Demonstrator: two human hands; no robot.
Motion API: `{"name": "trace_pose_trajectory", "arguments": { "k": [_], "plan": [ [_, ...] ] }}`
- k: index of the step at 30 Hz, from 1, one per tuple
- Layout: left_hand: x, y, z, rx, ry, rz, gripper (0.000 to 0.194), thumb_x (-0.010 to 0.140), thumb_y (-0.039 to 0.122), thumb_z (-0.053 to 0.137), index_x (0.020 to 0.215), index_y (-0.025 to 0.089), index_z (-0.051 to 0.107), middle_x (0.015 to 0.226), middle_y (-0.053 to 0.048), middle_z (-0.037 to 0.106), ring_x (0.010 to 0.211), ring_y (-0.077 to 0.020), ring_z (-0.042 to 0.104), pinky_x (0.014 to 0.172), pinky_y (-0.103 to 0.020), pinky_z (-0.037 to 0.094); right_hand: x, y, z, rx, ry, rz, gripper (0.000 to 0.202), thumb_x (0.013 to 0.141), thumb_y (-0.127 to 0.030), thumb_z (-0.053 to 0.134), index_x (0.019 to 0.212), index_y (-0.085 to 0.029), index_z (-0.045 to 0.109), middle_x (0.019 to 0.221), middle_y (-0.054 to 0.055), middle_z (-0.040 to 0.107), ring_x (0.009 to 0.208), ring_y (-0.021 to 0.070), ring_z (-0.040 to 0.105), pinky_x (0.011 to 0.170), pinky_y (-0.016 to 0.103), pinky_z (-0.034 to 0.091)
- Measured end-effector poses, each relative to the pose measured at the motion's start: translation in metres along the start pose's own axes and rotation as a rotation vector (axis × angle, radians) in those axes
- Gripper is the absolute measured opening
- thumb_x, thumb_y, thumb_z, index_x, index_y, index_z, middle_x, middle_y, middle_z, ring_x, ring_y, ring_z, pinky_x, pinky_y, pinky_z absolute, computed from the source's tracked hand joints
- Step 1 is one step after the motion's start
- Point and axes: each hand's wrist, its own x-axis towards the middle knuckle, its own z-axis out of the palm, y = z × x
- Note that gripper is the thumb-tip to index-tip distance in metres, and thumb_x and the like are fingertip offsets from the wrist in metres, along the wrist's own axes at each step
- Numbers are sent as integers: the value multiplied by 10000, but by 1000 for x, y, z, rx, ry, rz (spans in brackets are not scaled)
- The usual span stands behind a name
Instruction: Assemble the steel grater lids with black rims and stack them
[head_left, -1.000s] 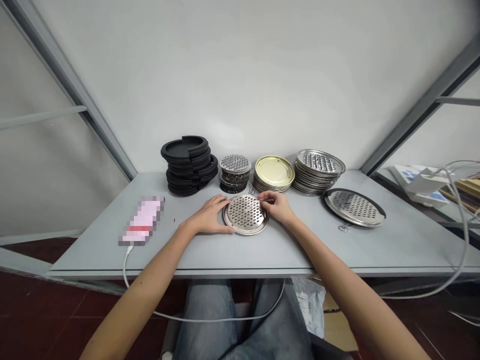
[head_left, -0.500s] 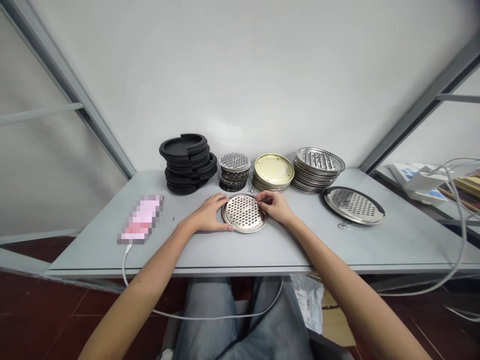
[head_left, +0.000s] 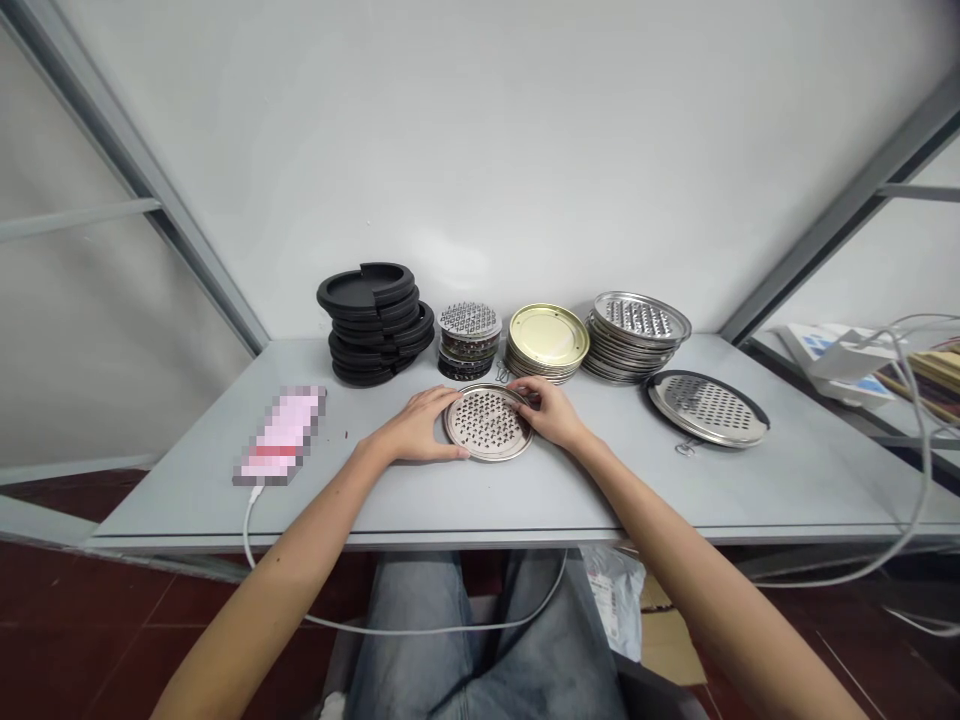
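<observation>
A round metal grater plate (head_left: 487,424) with raised holes lies flat on the table, in front of where I sit. My left hand (head_left: 421,425) grips its left rim, the thumb at the near edge and the fingers curving round the far side. On the right, bent fingers of my right hand (head_left: 549,410) press on the rim and cover part of it. Just behind the plate is a small bent wire piece (head_left: 502,372). Behind it stand a stack of small grater discs (head_left: 470,340) and a stack of gold-coloured round lids (head_left: 548,338).
Black notched rings (head_left: 367,325) are piled at back left, larger metal graters (head_left: 637,335) at back right. A black-edged grater (head_left: 707,408) lies to the right, a wire loop (head_left: 685,448) beside it. A phone (head_left: 283,435) with a white cable (head_left: 352,631) lies left.
Both hands stay on the grater plate. My right fingers have shifted slightly at its right rim, reaching a little further along the far edge. The view has tilted slightly.
</observation>
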Motion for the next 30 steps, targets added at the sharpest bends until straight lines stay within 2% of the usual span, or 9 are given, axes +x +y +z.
{"name": "trace_pose_trajectory", "arguments": {
  "k": [4, 11, 15, 20, 25, 30],
  "plan": [
    [0, 2, 0, 9, 0, 1, 967, 623, 664, 749, 1419, 208, 443, 1482, -138, 412, 1370, -375, 361, 1142, -518, 306, 0, 1, 1, 0, -7, 18, 235, 775, -212, 637, 1007, -209, 675, 1041, 75, 702, 929, 232, 631, 850, 378, 497],
    [0, -1, 0, 30, -15, -5, 968, 637, 690, 722, 1418, 189, 448, 1504, -144, 381, 1390, -368, 326, 1157, -517, 274, 2, 0, 1, -28, -27, 21, 212, 778, -228, 633, 981, -201, 688, 988, 67, 705, 873, 225, 618, 804, 355, 485],
    [0, 0, 0, 51, -27, 16, 938, 662, 693, 701, 1417, 197, 451, 1504, -138, 380, 1399, -361, 314, 1164, -505, 263, 3, 1, -2, -34, -74, -12, 241, 767, -183, 607, 995, -191, 682, 998, 71, 690, 848, 218, 601, 782, 346, 475],
    [1, 1, 0, 62, -44, 6, 913, 681, 704, 678, 1403, 183, 473, 1500, -148, 386, 1406, -373, 299, 1165, -517, 254, 3, -1, -8, -29, -149, -36, 338, 728, -94, 568, 1034, -191, 674, 1071, 72, 674, 935, 222, 602, 823, 335, 476],
    [-1, 1, -1, 75, -79, -16, 931, 700, 725, 645, 1426, 177, 444, 1529, -149, 339, 1426, -363, 258, 1172, -508, 236, 2, -2, -10, -37, -168, -59, 405, 688, -40, 546, 1044, -189, 668, 1081, 66, 672, 980, 227, 604, 845, 339, 485],
    [-1, 2, -1, 90, -88, -17, 928, 712, 732, 625, 1438, 187, 428, 1535, -140, 326, 1427, -353, 255, 1174, -493, 235, 3, -2, -10, -40, -157, -62, 306, 752, -95, 545, 1014, -185, 676, 1051, 77, 681, 971, 234, 617, 856, 362, 496]
  ]
}}
